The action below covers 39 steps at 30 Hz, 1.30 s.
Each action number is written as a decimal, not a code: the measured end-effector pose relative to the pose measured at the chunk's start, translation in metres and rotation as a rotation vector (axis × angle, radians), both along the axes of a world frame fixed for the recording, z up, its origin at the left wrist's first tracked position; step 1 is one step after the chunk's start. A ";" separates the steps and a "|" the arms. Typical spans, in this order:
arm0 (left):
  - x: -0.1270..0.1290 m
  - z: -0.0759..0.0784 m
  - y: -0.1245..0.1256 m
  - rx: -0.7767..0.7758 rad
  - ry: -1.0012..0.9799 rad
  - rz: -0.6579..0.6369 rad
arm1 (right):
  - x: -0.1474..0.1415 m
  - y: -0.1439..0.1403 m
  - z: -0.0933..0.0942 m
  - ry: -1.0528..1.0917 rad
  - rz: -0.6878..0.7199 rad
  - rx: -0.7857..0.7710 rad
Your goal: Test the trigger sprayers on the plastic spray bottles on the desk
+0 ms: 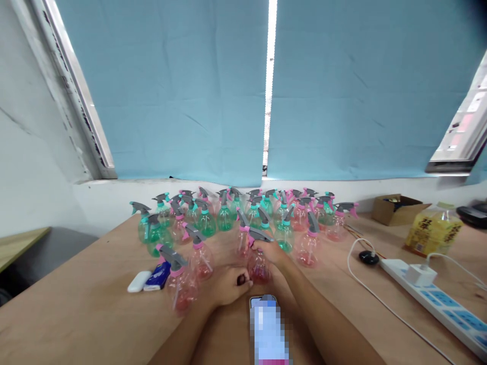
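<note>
My right hand (267, 250) is closed around the neck of a pink spray bottle (260, 268) with a grey trigger head, which stands upright on the table. Just left of its base, my left hand (229, 287) is curled shut, with a small dark round thing (240, 279) showing between thumb and fingers; I cannot make out what it is. Two more pink spray bottles (183, 290) (201, 259) stand left of my hands, and another pink spray bottle (308, 248) is to the right. Below my hands lies a phone (268, 329), its screen blurred out.
Several green and pink spray bottles (206, 223) crowd the back of the table (95, 289). A white case (139, 281) and blue packet (158, 276) lie left. Right are a power strip (433, 299), cables, a black disc (369, 257), a yellow-labelled jug (431, 230) and a cardboard box (395, 209).
</note>
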<state>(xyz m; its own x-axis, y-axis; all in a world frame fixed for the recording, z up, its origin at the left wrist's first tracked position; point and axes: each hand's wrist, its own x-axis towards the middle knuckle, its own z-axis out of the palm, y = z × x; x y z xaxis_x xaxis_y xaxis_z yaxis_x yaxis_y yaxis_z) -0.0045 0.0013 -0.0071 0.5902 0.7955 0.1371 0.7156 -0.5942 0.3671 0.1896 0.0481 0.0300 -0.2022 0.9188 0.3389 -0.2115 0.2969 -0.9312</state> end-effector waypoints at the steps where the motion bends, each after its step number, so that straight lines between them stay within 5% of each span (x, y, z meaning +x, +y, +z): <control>1: 0.000 0.000 0.000 -0.004 0.002 0.002 | 0.000 0.000 0.000 -0.006 -0.006 0.001; 8: 0.001 0.004 -0.002 0.005 -0.006 -0.004 | 0.002 0.001 0.002 -0.008 0.077 0.117; 29: 0.001 0.005 -0.003 -0.013 -0.012 0.013 | 0.003 0.006 -0.007 0.009 -0.027 0.071; 39: 0.002 0.008 -0.004 -0.016 -0.006 0.017 | 0.001 0.001 -0.002 -0.029 0.035 0.063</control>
<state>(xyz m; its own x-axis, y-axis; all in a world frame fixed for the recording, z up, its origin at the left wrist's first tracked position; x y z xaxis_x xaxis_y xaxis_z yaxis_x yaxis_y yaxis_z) -0.0028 -0.0031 0.0005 0.5760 0.8074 0.1275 0.7233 -0.5761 0.3806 0.1904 0.0488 0.0284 -0.2442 0.8881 0.3893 -0.1959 0.3480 -0.9168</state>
